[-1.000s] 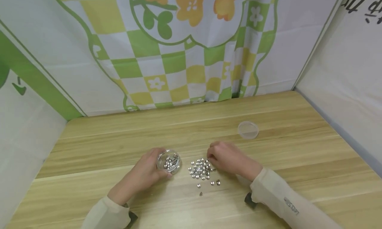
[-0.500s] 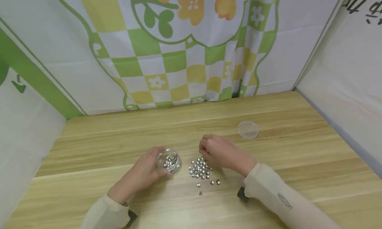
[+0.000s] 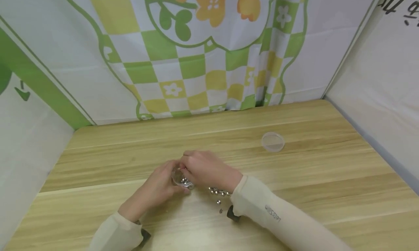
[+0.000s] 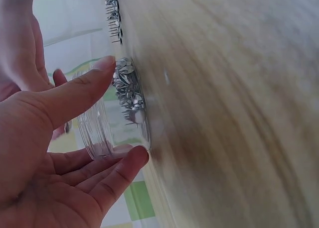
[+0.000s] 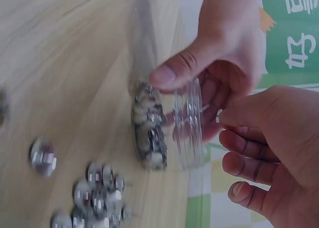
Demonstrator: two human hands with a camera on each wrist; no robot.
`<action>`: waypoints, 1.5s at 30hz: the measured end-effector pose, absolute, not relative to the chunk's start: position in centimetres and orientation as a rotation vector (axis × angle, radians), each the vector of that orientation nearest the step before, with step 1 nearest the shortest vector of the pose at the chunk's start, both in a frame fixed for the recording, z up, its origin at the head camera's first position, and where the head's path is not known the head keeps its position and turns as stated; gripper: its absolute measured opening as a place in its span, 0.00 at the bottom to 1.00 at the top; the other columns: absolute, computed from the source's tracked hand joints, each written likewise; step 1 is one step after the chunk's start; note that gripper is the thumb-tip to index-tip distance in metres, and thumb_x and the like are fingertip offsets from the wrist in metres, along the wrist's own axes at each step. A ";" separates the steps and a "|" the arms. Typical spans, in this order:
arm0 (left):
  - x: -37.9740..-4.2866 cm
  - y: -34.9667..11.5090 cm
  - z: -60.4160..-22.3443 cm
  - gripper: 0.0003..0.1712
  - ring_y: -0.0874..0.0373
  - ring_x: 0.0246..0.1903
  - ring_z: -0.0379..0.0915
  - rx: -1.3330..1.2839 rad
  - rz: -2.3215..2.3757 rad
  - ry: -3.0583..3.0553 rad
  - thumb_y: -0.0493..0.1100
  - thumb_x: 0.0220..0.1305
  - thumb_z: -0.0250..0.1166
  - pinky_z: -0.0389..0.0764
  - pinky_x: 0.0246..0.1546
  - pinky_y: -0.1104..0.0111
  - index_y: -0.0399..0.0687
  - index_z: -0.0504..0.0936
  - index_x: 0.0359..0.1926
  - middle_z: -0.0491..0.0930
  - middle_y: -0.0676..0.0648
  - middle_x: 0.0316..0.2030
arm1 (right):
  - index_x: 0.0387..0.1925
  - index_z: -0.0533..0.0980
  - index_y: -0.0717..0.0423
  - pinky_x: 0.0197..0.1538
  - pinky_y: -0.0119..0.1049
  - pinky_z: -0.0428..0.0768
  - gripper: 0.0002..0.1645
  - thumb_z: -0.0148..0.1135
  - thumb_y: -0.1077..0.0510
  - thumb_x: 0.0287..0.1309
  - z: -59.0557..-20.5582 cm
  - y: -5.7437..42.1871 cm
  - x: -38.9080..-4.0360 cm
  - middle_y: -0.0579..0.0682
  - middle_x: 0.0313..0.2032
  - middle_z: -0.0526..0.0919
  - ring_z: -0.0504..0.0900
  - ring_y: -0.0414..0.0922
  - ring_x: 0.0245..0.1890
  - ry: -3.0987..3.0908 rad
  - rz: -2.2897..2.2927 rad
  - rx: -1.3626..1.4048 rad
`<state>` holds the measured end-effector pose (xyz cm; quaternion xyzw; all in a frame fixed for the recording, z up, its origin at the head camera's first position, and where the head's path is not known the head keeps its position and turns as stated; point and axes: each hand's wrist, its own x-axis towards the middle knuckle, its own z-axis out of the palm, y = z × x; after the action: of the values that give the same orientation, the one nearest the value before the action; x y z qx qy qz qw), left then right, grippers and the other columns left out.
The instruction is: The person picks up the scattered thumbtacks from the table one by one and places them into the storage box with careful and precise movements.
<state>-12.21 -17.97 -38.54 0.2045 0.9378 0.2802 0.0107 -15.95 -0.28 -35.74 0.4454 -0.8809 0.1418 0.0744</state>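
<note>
My left hand (image 3: 157, 187) grips a small clear round jar (image 4: 102, 126), thumb on one side and fingers on the other. Silver thumbtacks (image 4: 128, 91) lie in a heap at the bottom of this jar, their points showing in the left wrist view. Over the jar's mouth is my right hand (image 3: 207, 168), pinching a single thumbtack (image 5: 219, 116) between thumb and index finger. More loose thumbtacks (image 3: 220, 192) lie on the table just right of the jar, partly hidden under the right wrist in the head view.
A clear round lid (image 3: 273, 142) lies flat on the wooden table (image 3: 314, 163), farther back on the right. One stray thumbtack (image 3: 218, 202) sits in front of the loose pile. A checked curtain (image 3: 193, 65) hangs behind the table's back edge.
My right hand has moved left from the loose pile to above the jar, carrying a thumbtack. My left hand keeps the jar in nearly the same place.
</note>
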 end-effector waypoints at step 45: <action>-12.1 -17.9 -38.8 0.47 0.35 0.51 0.74 0.633 0.852 2.958 0.46 0.39 0.79 0.77 0.54 0.40 0.26 0.70 0.58 0.77 0.28 0.53 | 0.32 0.85 0.53 0.38 0.36 0.88 0.04 0.67 0.62 0.53 -38.1 12.3 -13.2 0.46 0.31 0.86 0.81 0.38 0.31 -2.811 0.580 1.231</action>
<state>-12.09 -17.90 -38.78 0.2013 0.9413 0.2711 -0.0007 -13.17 12.34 -38.12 0.3942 -0.9000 0.1857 0.0095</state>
